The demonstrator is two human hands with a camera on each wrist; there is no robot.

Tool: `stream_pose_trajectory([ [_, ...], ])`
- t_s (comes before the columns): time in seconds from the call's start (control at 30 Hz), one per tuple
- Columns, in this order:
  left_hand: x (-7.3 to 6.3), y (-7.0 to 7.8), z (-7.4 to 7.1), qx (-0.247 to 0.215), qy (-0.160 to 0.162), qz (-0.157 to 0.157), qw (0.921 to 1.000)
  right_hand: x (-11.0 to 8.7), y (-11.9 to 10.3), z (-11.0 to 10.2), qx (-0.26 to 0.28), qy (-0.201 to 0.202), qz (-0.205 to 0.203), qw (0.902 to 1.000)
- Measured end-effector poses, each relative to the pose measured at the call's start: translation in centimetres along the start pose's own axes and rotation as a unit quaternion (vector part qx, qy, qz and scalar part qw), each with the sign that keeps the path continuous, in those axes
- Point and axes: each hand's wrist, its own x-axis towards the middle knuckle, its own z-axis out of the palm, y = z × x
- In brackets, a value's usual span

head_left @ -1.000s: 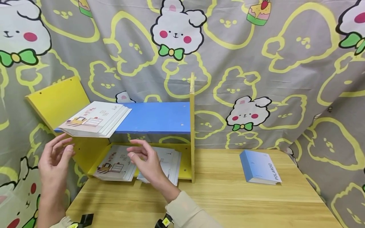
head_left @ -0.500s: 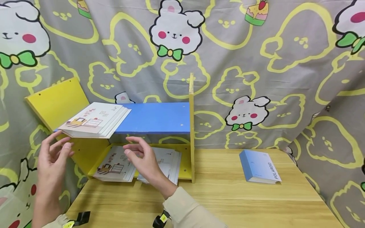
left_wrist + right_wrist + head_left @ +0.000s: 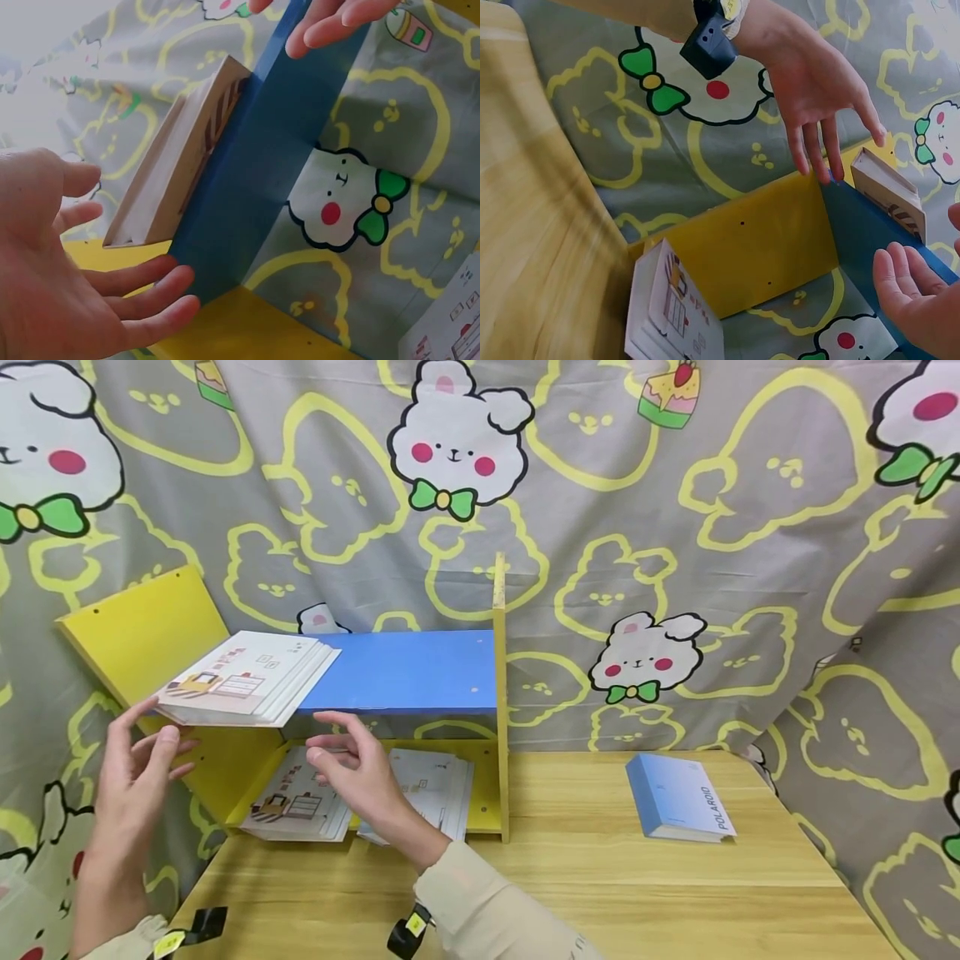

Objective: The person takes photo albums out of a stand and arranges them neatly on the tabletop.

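1. Head view: a thick white rectangular book with a vehicle drawing (image 3: 240, 672) is laid at the left end of a flat blue shelf board (image 3: 405, 668), beside a yellow side panel (image 3: 146, 627); the left hand (image 3: 131, 785) is held relaxed at its near corner, nothing gripped, though contact cannot be told; the right hand (image 3: 356, 768) is held loosely bent, likewise unfilled; on the yellow lower shelf (image 3: 483, 785) a second white book (image 3: 296, 806) and a third white book (image 3: 435, 785) are placed; a blue book lettered POLAROID (image 3: 678, 797) is set on the wood-grain table (image 3: 600, 893)

2. Left wrist view: the left hand's fingers are spread just beside the book; the right hand's fingertips are shown at the top

3. Right wrist view: a black wrist-worn device (image 3: 709, 51) is seen on the left wrist; the right hand is partly cut off
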Motion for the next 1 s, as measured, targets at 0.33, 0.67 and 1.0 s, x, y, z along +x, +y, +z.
stream_pose_trajectory([
  [0.33, 1.9, -0.3, -0.6, -0.086, -0.055, -0.025, 0.9945, 1.2, 0.0, 1.2, 0.036, 0.012, 0.028, 0.9989],
  [0.67, 3.2, -0.6, -1.3, -0.123, -0.07, -0.036, 0.9893, 2.6, -0.4, 2.6, 0.101, 0.034, 0.062, 0.9924],
  [1.0, 3.8, -1.0, -1.1, -0.166, -0.081, -0.057, 0.9812, 3.5, -0.7, 3.9, 0.116, 0.052, 0.082, 0.9884],
])
